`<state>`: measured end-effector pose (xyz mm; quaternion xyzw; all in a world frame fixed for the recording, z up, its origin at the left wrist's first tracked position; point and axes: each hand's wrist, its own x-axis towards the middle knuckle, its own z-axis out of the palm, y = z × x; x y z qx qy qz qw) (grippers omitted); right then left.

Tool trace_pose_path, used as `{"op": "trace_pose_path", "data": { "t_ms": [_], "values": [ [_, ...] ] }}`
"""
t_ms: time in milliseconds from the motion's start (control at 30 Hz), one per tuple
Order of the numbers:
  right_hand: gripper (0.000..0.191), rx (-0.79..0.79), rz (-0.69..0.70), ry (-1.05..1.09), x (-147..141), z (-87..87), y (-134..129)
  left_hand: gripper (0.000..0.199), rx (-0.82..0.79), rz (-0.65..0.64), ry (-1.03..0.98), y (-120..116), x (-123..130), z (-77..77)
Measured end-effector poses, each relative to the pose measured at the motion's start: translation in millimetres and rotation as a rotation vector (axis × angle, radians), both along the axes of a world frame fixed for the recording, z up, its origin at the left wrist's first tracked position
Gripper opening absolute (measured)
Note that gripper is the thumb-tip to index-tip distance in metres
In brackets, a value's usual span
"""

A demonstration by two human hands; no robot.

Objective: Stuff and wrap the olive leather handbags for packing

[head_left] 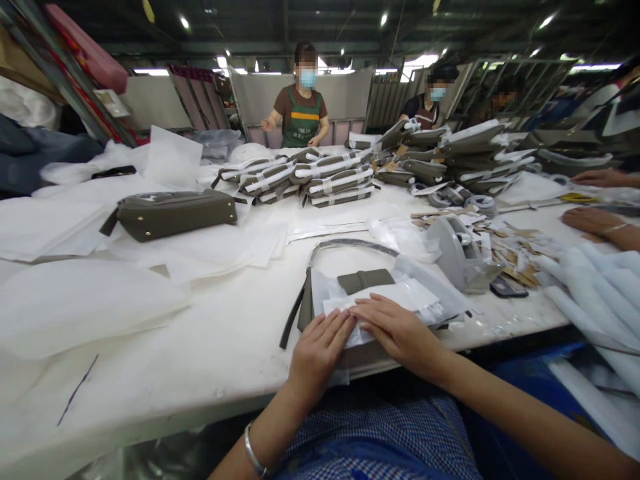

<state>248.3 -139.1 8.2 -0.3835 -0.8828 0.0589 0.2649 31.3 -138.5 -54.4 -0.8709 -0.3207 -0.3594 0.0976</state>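
Observation:
An olive-grey handbag [306, 308] lies at the table's front edge, its wrapped handle [350, 243] arching away from me. White wrapping paper [400, 295] covers much of its front, and a small olive flap [365, 281] shows above the paper. My left hand [323, 340] lies flat on the paper's near edge, fingers stretched out. My right hand [397, 327] rests flat beside it, its fingertips close to the left ones. Neither hand grips anything. A dark strap [294, 313] hangs out at the bag's left end.
Another olive bag [177, 215] rests on white sheets [225, 250] at the left. Wrapped bags [330, 177] are piled at the back. A grey tape dispenser [455, 253] and a phone [509, 287] sit to the right, near scattered tags [525, 257]. A co-worker [305, 107] stands across the table.

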Motion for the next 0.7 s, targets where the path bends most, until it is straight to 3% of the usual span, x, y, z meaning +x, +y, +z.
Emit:
{"op": "trace_pose_path", "data": {
  "t_ms": [100,233,400,700],
  "values": [
    [0.037,0.173,0.031,0.137,3,-14.5,-29,0.045,-0.086,-0.018,0.006,11,-5,0.1],
    [0.035,0.238,0.149,0.047,-11,-45.4,-46,0.049,-0.14,-0.039,0.008,23,-7,-0.4],
    [0.038,0.096,0.036,0.007,-35,-68.9,-40,0.049,-0.182,-0.055,0.022,26,-8,3.7],
    [0.017,-0.171,-0.061,0.142,-43,-67.3,-32,0.058,-0.394,-0.186,0.152,26,-24,34.2]
  ]
}}
